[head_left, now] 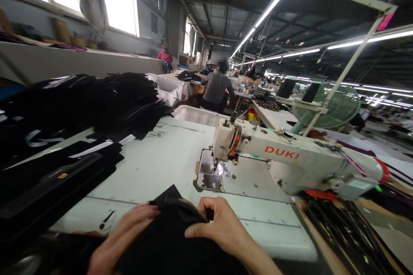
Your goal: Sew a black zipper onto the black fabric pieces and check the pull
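A piece of black fabric (167, 240) with a zipper along its top edge lies at the near edge of the sewing table (161, 159). My left hand (125, 234) rests on its left side with fingers curled over the cloth. My right hand (219, 223) pinches the fabric's upper right edge near the zipper. A white DUKI sewing machine (290, 159) stands just beyond, its needle and metal plate (211, 174) a short way ahead of my hands.
Stacks of black fabric pieces (80, 111) cover the table's left side. Black strips (342, 227) lie at the right. White bins (167, 88), a green fan (335, 109) and another person (216, 90) seated at a far workstation lie ahead.
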`<action>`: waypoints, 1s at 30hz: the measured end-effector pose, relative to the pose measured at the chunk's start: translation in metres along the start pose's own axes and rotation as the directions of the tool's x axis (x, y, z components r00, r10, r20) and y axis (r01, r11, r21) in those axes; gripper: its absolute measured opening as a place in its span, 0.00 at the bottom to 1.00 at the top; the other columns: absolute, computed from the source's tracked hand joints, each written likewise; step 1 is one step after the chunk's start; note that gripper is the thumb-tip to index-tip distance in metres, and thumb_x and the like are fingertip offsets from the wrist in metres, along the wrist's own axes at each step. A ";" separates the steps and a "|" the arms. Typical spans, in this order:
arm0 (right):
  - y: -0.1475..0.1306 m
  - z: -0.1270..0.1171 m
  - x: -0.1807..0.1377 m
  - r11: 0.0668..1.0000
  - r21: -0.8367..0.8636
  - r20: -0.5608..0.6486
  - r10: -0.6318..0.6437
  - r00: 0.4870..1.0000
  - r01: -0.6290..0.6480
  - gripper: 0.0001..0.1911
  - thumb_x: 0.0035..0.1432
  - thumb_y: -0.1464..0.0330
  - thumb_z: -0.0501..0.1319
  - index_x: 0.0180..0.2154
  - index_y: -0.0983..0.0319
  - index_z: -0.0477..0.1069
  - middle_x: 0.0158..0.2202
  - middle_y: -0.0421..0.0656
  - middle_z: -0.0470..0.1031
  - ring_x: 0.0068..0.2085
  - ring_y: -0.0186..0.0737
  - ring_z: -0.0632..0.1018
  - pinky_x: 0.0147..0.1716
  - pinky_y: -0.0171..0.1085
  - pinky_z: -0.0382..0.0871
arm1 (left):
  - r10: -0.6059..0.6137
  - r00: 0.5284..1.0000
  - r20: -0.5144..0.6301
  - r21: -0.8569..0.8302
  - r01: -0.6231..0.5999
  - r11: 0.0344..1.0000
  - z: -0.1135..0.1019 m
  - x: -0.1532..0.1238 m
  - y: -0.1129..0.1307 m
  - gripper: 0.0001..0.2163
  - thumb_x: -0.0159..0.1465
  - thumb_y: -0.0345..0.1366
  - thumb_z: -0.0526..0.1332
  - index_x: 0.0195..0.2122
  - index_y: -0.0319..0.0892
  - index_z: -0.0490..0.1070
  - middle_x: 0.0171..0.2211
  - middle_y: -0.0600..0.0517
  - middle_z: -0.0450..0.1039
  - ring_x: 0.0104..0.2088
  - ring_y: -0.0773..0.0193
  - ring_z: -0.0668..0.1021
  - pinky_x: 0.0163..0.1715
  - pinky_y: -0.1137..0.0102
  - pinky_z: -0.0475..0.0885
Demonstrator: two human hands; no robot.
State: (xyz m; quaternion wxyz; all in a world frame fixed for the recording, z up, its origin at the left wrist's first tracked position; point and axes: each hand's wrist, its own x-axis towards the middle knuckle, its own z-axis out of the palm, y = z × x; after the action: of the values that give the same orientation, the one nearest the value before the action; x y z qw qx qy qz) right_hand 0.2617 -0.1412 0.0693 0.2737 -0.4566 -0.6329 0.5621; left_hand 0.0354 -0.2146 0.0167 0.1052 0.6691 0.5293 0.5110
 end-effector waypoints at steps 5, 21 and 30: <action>0.000 -0.002 -0.001 0.978 0.195 0.068 0.057 0.996 -0.069 0.29 0.29 0.55 0.79 0.19 0.61 0.61 0.17 0.31 0.59 0.22 0.29 0.57 0.21 0.33 0.46 | -0.050 0.993 0.108 -0.042 0.055 0.998 -0.017 0.035 0.029 0.14 0.66 0.51 0.57 0.43 0.50 0.73 0.62 0.52 0.64 0.58 0.49 0.71 0.57 0.62 0.66; 0.022 -0.008 -0.015 0.899 0.439 0.093 -0.051 0.994 0.005 0.28 0.34 0.53 0.79 0.22 0.63 0.66 0.19 0.35 0.65 0.23 0.28 0.61 0.22 0.31 0.47 | -0.319 0.832 0.454 -0.080 0.395 0.915 0.003 0.057 0.080 0.12 0.64 0.46 0.59 0.32 0.44 0.74 0.29 0.53 0.76 0.34 0.56 0.79 0.36 0.70 0.75; 0.001 -0.010 -0.022 0.990 0.139 0.072 0.027 0.997 -0.037 0.29 0.32 0.52 0.78 0.20 0.62 0.64 0.17 0.31 0.59 0.23 0.28 0.58 0.21 0.32 0.47 | -0.278 0.760 0.588 -0.151 0.441 0.885 0.015 0.062 0.070 0.11 0.59 0.45 0.65 0.33 0.43 0.81 0.31 0.52 0.80 0.37 0.53 0.81 0.37 0.69 0.75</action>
State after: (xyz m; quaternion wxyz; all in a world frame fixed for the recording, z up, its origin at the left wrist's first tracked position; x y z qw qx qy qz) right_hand 0.2799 -0.1556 0.0744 0.2739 -0.4264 -0.5937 0.6250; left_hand 0.0842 -0.1874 0.0929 0.4434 0.6497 0.5181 0.3361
